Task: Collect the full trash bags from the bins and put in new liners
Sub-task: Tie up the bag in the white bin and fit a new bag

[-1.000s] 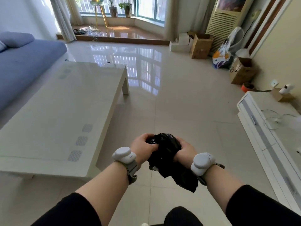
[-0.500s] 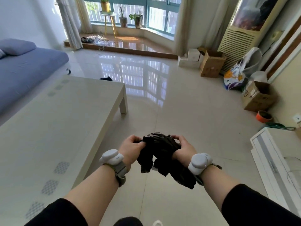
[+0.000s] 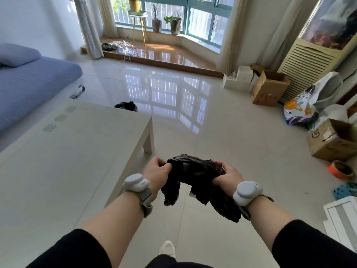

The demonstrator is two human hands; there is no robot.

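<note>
In the middle of the living room, over the tiled floor (image 3: 222, 144), I've got both hands up in front of me on one crumpled black liner (image 3: 195, 171). Left hand (image 3: 157, 174) has fingers curled round the liner's left end, right hand (image 3: 227, 176) is curled round the right end, so the bag is bunched between the two fists with loose flaps hanging down below them, clear of the floor. White coffee table (image 3: 73, 151) sits just to my left, blue sofa (image 3: 32, 82) beyond it. Something dark and knotted, looks like a tied trash bag (image 3: 126, 105), peeks out on the floor behind the table's far edge; can't tell how full it is. No bin in view anywhere, so where the liner goes is unknown from here. Cardboard boxes (image 3: 268, 88) and a printed plastic sack (image 3: 301, 107) along the right wall, orange bowl (image 3: 341, 170) on the floor near them. Step in hand, my read: opening up a fresh liner, still wadded, mouth not found yet. Next move calls for pulling the hands apart, finding the open edge, shaking it out, then locating a bin to fit it over the rim. Thin film clings to itself, so the fingers will likely need to rub the layers apart.
</note>
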